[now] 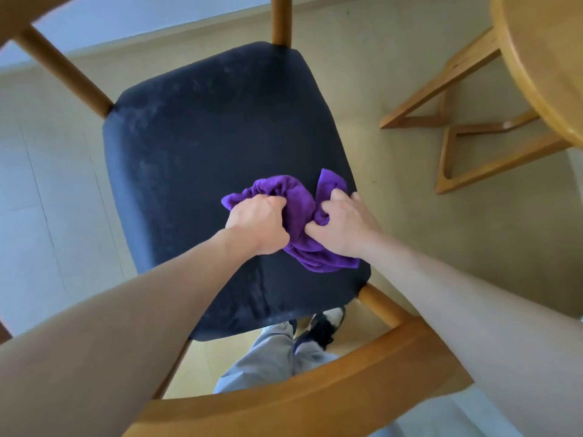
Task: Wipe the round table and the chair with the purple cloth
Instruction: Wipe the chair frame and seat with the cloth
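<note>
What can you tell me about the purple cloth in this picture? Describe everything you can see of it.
The purple cloth is a soft, plush-looking fabric, bunched and crumpled rather than spread flat. It lies on the dark navy seat of the wooden chair, toward its right near corner. The left hand grips its left side and the right hand its right, with folds sticking out above and below.

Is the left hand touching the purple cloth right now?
Touching. The head view shows the left hand closed on a bunched fold of the purple cloth, which lies on the chair seat; the right hand grips it too.

Beige floor (441,247), dark shoe (321,332)
</note>
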Available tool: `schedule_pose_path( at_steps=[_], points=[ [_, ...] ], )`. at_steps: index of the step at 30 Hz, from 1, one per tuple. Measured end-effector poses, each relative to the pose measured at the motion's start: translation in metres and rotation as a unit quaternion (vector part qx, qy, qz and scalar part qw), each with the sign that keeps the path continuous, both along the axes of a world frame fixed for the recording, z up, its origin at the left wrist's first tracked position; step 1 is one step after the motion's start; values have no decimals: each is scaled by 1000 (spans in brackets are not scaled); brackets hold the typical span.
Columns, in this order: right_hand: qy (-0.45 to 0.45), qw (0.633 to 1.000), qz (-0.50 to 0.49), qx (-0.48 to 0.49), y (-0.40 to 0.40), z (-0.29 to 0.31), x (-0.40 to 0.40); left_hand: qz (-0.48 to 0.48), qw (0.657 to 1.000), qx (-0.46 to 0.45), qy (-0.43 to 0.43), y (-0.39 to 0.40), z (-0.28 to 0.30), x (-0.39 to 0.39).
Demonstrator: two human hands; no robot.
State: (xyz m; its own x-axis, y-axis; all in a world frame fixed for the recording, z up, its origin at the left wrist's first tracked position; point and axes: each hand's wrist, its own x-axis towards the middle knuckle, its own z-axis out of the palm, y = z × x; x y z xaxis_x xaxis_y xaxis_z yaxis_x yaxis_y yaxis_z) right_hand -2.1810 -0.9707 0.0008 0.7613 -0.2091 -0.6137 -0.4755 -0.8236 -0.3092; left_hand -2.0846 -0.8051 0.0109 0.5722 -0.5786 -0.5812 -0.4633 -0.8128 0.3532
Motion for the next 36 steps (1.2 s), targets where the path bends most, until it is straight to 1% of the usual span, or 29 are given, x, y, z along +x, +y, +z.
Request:
schedule_pose_path(
  at_steps=[3,6,8,10,12,14,16,18,20,22,24,26,28,29,32,36],
  points=[
    [52,997,50,29,-5,5,-15,-14,1000,8,24,3,0,-20],
    [106,987,113,45,-9,14,-24,-47,995,55,62,2,14,-33],
    [136,979,147,45,-15,18,-30,-64,989,81,108,4,19,-53],
    [153,975,157,46,-20,19,-35,-79,979,88,167,10,20,-78],
    [144,979,134,60,-24,23,-37,-83,972,86,203,17,20,-90],
    [117,985,103,71,-29,29,-33,-78,975,86,191,20,22,-78],
    [60,994,65,60,-39,34,-20,-62,984,79,147,17,30,-50],
    [-19,999,12,44,-53,38,3,-31,994,56,86,7,39,-14],
    [-98,994,-34,34,-67,39,36,3,1000,27,12,-10,46,25],
    [-147,987,-64,24,-76,36,75,42,998,-1,-51,-28,47,63],
    [-144,982,-111,47,-77,25,108,79,996,1,-45,-47,38,87],
    [-90,979,-163,81,-69,8,123,82,996,45,-5,-62,26,92],
    [-65,978,-184,67,-57,-9,115,69,995,69,12,-67,15,83],
    [-73,978,-187,53,-54,-15,106,67,996,58,13,-67,10,77],
    [-97,979,-172,41,-59,-23,83,59,998,-1,17,-60,0,63],
    [-87,988,-115,45,-61,-15,51,42,998,-5,38,-55,5,32]
  ],
)
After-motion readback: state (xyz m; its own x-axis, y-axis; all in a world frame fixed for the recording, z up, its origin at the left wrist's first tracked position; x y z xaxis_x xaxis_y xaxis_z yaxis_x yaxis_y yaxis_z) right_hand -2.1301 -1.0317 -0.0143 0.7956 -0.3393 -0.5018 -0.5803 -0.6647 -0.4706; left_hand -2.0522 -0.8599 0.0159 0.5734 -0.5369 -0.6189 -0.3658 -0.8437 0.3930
